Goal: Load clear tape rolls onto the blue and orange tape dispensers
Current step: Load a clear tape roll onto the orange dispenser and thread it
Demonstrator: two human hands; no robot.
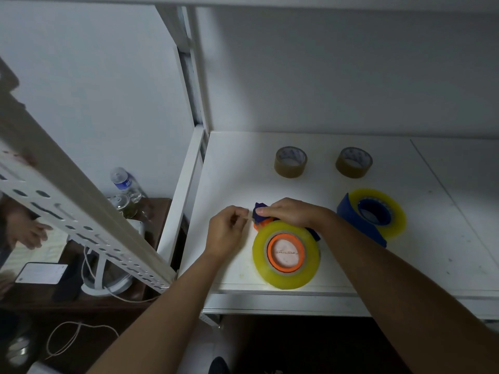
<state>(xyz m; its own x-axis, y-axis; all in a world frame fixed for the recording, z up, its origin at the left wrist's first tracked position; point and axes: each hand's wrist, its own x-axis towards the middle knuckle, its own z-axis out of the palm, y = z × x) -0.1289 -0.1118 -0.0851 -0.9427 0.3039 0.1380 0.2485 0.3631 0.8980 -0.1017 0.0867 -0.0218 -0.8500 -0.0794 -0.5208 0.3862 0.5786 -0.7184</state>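
The table (351,125), a white surface inside a white shelf frame, is filling the right half of the frame, and all the task's things are lying on it. At lower centre a clear roll (286,255) is already seated on the orange dispenser (286,251), whose hub is showing as an orange ring inside the core. To the right, a second clear roll (388,211) is sitting on the blue dispenser (353,220). Both rolls appear loaded, so the threading step is judged to be in hand: the tape end is being led to the cutter head.

The head of the orange dispenser is being gripped from above by the right hand (290,211), its fingers curled over the dark blue part. The left hand (225,230), just left of it, is closed in a pinch at the fingertips, apparently on the free tape end, though the tape itself is too thin to be made out.

The next move is calling for the end to be pulled taut and laid across the blade without sticking back on itself.

Two brown rolls (290,161) are standing at upper centre, well apart from the hands and not in the way. A bottle (124,180) is standing off the table at left.
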